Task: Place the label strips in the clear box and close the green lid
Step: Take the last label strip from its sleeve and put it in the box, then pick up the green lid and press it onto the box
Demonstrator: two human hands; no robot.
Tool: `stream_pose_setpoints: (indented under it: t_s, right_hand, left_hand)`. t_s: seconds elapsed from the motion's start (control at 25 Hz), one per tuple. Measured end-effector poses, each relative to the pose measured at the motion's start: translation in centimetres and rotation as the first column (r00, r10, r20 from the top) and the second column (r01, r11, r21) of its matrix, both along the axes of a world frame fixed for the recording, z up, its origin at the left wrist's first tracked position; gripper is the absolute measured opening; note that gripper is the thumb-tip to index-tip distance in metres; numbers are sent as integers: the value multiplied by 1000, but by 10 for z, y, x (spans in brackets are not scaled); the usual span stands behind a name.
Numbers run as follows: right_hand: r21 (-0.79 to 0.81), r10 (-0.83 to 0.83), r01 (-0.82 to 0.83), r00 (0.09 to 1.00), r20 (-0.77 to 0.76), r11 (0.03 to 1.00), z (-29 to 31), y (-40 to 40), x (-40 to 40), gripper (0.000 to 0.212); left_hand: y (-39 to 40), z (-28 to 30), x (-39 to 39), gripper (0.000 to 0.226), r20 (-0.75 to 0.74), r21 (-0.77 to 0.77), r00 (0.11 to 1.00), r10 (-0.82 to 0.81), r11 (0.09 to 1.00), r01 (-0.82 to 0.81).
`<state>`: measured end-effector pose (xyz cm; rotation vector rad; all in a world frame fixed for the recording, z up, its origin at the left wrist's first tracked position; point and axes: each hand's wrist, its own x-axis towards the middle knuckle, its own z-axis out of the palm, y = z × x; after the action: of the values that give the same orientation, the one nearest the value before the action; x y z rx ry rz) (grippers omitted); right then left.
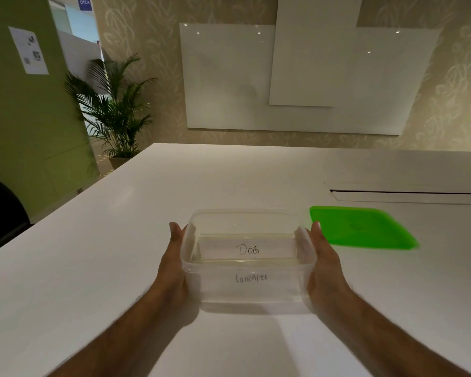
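Box (248, 257), clear plastic, open-topped, near the front edge of the white table (120, 240), toward its middle. Long axis runs left to right across the view, open mouth upward. Left hand (174, 257) and right hand (324, 259) lie flat against its two short ends, fingers straight and together, pressing inward; nothing is pinched.

Label strips: one marked "DOG" (247, 249) lies flat inside, its length along the box's long axis, writing facing the wearer. A second (247, 278), lettering unclear, shows through the near wall; whether it is inside or under the box cannot be told.

Lid (362, 227), green, flat on the table just right of the box, behind the right fingertips, unfitted.

Handling, judged: box light, thin-walled, slightly flexible, smooth; best held by the short ends or rim. Strips feather-light and easily shifted. Lid stiff enough to lift by one edge.
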<state>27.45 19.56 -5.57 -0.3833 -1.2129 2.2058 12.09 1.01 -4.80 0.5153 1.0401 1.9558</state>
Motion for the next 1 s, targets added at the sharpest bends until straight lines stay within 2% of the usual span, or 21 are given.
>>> stream_pose_setpoints:
  t_s: [0.12,0.2,0.28,0.32,0.36,0.44,0.48,0.56,0.6,0.68,0.72,0.84,1.0]
  right_hand:
    - [10,-16,16,1000,20,1000,2,-4,2,58]
    - [64,-21,19,999,33,998,5,-3,6,52]
    - [165,-58,42,994,90,985,11,-2,12,47]
    - [268,-131,83,977,168,960,12,4,16,53]
    - [427,-244,123,939,241,896,13,12,18,64]
    - [780,-467,60,828,310,623,21,29,20,82]
    - [877,-526,1,801,287,480,24,39,19,86]
    - [965,-593,-79,775,218,252,28,60,18,89]
    - [982,-628,-125,756,185,138,31,71,19,90]
    - [972,-697,-229,706,128,-54,34,95,24,93]
    - [957,-724,-271,681,113,-105,35,107,28,95]
    - [933,-791,-334,602,105,-131,38,139,44,101]
    - [905,-856,-406,506,108,-126,39,174,75,98]
  left_hand:
    - [-6,1,0,75,-65,-32,997,43,998,-45]
    - [-11,10,-7,69,-228,-73,967,117,988,-137]
    - [-12,21,-21,70,-446,-163,866,229,930,-330]
    - [-11,27,-30,76,-564,-205,792,233,890,-408]
    - [-10,33,-38,80,-698,-237,691,189,850,-471]
    - [-3,45,-46,90,-906,-245,423,17,795,-556]
    - [3,50,-48,96,-956,-224,289,-60,785,-578]
    - [22,61,-47,106,-982,-180,69,-174,782,-596]
    - [34,65,-45,108,-974,-173,-13,-225,783,-597]
    - [61,71,-35,111,-939,-177,-137,-315,786,-593]
    - [76,73,-29,110,-916,-184,-185,-355,784,-593]
    - [121,76,-12,109,-856,-219,-270,-442,781,-585]
    - [173,84,4,110,-812,-193,-362,-458,796,-574]
